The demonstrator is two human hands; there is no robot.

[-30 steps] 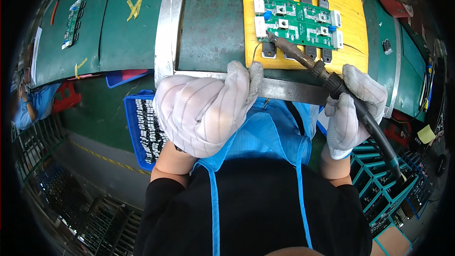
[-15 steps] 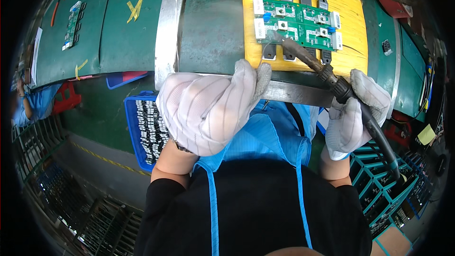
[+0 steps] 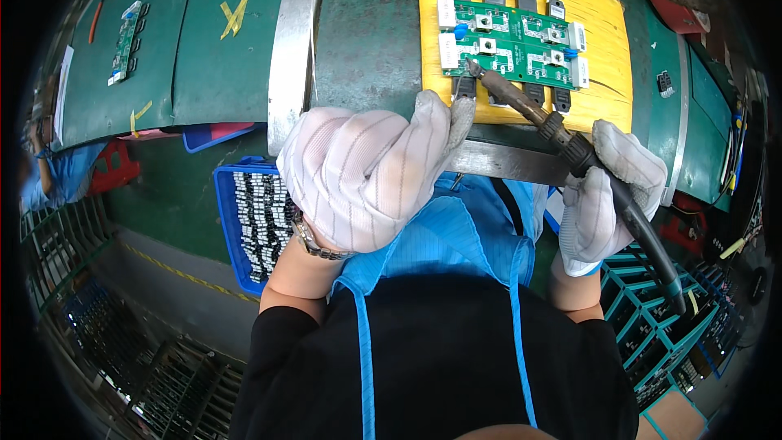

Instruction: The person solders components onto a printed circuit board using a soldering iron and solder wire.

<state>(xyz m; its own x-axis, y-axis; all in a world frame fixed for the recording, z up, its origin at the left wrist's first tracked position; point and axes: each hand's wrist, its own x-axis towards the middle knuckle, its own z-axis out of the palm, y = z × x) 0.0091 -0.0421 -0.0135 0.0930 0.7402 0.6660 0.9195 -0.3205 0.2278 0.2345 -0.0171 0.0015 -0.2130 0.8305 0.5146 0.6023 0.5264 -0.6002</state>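
Observation:
A green circuit board [image 3: 515,47] with black transistors along both long edges lies on a yellow board [image 3: 607,73]. My right hand [image 3: 615,195], in a white glove, is closed around the black handle of a soldering iron [image 3: 562,132]. Its tip meets the circuit board near the lower left corner. My left hand [image 3: 371,171], gloved too, is closed, with thumb and forefinger pinched just below that corner. A thin solder wire [image 3: 458,88] runs from this pinch up toward the iron's tip; the rest is hidden by the glove.
Another circuit board [image 3: 125,42] lies on the green table at the far left, near a yellow tape cross [image 3: 234,16]. A blue bin [image 3: 224,220] full of parts stands below the table edge, left. A teal crate [image 3: 643,310] stands at lower right. Someone in blue [image 3: 69,175] sits far left.
The iron's tip has moved slightly left and down onto the board's lower left corner. My left hand has shifted a little and turned, baring a wristwatch.

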